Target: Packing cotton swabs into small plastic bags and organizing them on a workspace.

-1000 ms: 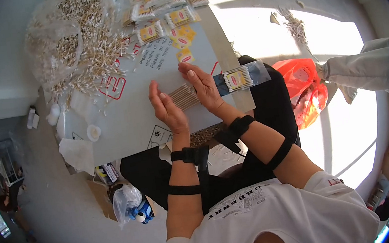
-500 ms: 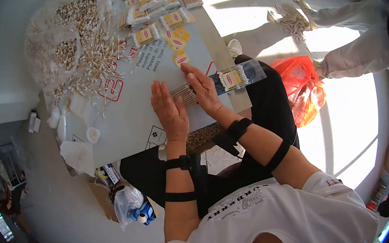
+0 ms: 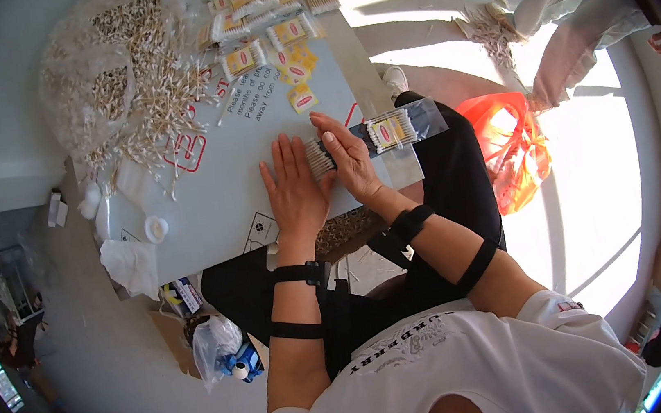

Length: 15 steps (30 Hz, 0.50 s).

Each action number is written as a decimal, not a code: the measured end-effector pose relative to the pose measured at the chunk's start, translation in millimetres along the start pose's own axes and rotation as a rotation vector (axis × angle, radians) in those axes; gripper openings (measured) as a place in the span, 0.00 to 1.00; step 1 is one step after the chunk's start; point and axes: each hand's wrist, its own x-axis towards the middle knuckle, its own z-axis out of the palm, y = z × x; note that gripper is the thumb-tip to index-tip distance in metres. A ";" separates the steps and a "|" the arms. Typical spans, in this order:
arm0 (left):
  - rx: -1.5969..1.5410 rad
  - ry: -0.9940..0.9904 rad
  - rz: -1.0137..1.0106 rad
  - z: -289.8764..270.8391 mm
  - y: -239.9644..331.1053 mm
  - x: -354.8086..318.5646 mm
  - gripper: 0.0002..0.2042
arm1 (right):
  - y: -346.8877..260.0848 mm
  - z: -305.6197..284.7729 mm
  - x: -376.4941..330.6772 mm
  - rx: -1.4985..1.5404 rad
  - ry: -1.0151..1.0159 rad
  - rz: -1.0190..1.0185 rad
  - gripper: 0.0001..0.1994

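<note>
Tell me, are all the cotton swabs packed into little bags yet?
Not yet. Done: a heap of small filled packets with yellow labels lies at the board's far end. In hand: the left hand and right hand press a bundle of cotton swabs at the mouth of a clear plastic packet. Left: a big loose pile of cotton swabs is still unpacked.

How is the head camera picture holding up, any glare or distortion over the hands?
Head view: strong sunlight blows out the floor at right, beside the orange bag; the board is evenly lit, so the left hand and right hand on the cotton swab bundle read clearly. Fisheye bends the edges; the rim is black.
</note>
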 end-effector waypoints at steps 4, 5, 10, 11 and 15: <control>-0.679 0.405 -0.057 14.9 -12.0 0.6 0.32 | 5.3 3.7 3.1 0.030 0.048 -0.024 0.18; -0.680 0.401 -0.057 13.9 -10.0 1.8 0.32 | 7.1 4.5 4.8 0.039 0.055 -0.027 0.18; -1.073 0.373 -0.141 12.2 0.7 9.6 0.30 | 6.7 14.0 1.3 -0.038 0.038 -0.074 0.17; -1.075 0.373 -0.138 13.3 -0.3 10.3 0.30 | 6.5 12.5 2.5 -0.068 0.029 -0.076 0.16; -1.026 0.376 -0.085 11.0 -6.2 8.3 0.29 | 4.5 6.9 5.4 -0.101 0.011 -0.088 0.15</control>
